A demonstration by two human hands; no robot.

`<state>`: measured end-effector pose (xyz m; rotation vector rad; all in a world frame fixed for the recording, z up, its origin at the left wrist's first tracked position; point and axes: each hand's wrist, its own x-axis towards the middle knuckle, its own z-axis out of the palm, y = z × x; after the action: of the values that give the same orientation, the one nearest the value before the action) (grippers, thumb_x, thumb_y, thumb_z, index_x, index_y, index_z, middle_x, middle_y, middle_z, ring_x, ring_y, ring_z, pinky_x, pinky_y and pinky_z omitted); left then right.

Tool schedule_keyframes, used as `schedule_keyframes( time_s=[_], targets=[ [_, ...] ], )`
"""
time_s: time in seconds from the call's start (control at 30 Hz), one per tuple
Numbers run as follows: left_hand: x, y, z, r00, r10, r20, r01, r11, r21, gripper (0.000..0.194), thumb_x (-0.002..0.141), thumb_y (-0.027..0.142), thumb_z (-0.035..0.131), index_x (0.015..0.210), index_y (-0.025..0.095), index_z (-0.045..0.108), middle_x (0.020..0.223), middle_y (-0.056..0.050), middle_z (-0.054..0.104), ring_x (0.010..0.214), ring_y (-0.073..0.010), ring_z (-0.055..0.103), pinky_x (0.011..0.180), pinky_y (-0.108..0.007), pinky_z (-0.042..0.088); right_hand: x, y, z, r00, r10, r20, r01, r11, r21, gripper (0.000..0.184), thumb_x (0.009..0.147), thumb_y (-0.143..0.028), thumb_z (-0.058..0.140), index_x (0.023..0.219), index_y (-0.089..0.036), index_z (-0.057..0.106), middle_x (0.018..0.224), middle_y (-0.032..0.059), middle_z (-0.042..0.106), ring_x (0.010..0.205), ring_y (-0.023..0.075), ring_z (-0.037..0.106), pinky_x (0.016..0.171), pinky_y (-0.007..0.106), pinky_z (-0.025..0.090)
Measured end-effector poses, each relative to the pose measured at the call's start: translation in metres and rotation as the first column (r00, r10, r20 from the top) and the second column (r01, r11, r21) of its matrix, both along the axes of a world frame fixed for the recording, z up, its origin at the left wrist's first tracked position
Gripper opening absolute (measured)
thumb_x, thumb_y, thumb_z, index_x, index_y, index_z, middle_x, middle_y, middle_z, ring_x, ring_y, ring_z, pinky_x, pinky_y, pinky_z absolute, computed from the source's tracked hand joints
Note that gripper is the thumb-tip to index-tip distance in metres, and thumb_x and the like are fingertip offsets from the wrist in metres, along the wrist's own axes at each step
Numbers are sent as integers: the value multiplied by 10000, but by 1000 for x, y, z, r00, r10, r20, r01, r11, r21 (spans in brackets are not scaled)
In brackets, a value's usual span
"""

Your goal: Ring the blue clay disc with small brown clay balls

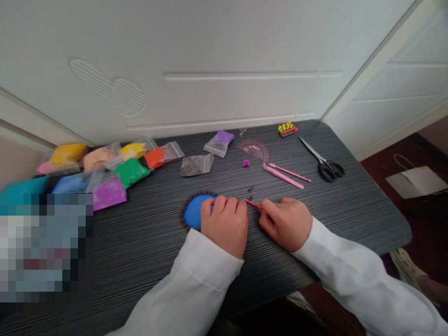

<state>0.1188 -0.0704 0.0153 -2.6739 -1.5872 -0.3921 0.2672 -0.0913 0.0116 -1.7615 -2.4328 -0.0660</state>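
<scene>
A flat blue clay disc (194, 211) with a dark beaded rim lies on the dark striped table (140, 242). My left hand (226, 224) rests on the disc's right side, fingers curled down over it. My right hand (285, 223) is closed in a pinch on a thin pink tool (252, 204), whose tip points left toward my left fingers. A few small dark clay bits (250, 189) lie just behind the hands.
Bags of coloured clay (105, 172) crowd the back left. A purple clay bag (220, 142), a dark bag (196, 164), a pink protractor (255, 149), pink tweezers (285, 174), black scissors (324, 163) and a small colourful piece (287, 129) lie behind.
</scene>
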Motion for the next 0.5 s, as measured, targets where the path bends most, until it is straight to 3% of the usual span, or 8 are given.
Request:
schedule_keyframes(
  time_s=[0.17,0.3,0.5],
  targets=[
    [1,0,-4,999,20,27,-22,999,45,175,781,232,455,833,199,620,730,-45,618,806,-239,481,768,-410,270,-1,-1,-1,1000,11,0,-11,1000,12,106,784,-246,396,782,-231,501,586,-55,610,481,115,448,557,279,202],
    [0,-1,-1,999,4,35,-4,1000,4,179,786,238,446,823,196,616,742,-50,620,816,-235,482,775,-403,269,0,-2,-2,1000,-1,-28,1,1000,24,139,776,-236,412,842,-238,535,592,-59,615,475,112,447,558,273,218],
    [-4,-3,1,997,42,66,-45,997,55,208,744,286,495,883,169,596,749,-66,624,810,-246,480,769,-416,267,3,-5,0,989,-36,-140,50,993,104,183,773,-244,429,891,-215,565,519,-46,561,489,108,450,557,245,260]
  ],
)
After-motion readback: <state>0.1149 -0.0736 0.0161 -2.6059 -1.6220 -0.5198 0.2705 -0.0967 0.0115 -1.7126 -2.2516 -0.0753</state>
